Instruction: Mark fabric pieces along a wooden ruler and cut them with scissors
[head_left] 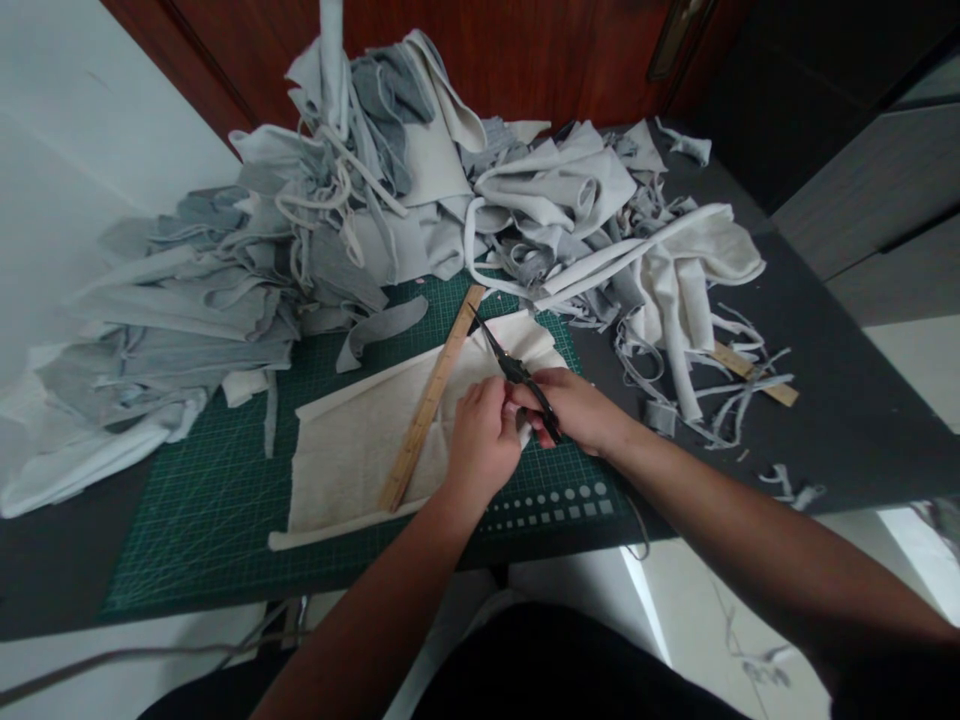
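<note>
A cream piece of fabric [352, 450] lies flat on a green cutting mat [210, 500]. A wooden ruler [431, 400] rests diagonally across it. My right hand [581, 410] is closed round the handles of black scissors [514, 372], whose blades point up and left over the fabric's right part. My left hand [480, 440] is closed on the fabric's right edge, right beside the scissor handles and touching my right hand.
A large heap of grey and cream fabric scraps [360, 200] covers the back and left of the dark table [840, 400]. Thin cut strips and a second wooden ruler [750, 372] lie at the right. A white pole [331, 50] stands behind the heap.
</note>
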